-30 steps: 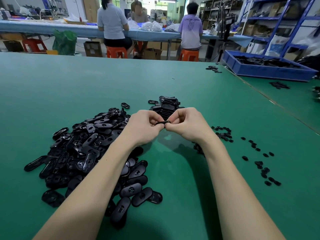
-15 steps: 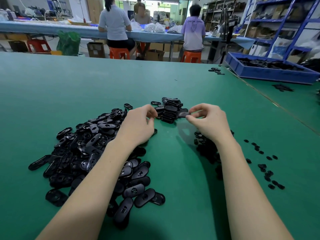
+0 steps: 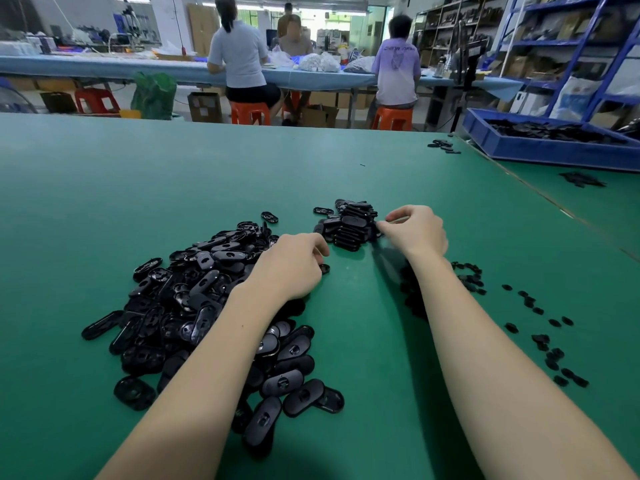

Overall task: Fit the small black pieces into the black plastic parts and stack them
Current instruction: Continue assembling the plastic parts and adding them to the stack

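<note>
Right hand point(image 3: 417, 233): fingers curled at stack point(image 3: 349, 225), grip contents unclear; set part squarely. Left hand point(image 3: 294, 266), seven o'clock: curled, contents hidden.

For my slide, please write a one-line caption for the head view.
Right hand sets a part at the stack; left hand reaches over the loose pile on the green table.

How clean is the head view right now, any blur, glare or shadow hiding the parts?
Head view: wide-angle bend curves the table edges; the right hand casts a dark shadow towards the small black pieces; soft glare on the loose pile; background faces blurred; hands sharp.
</note>
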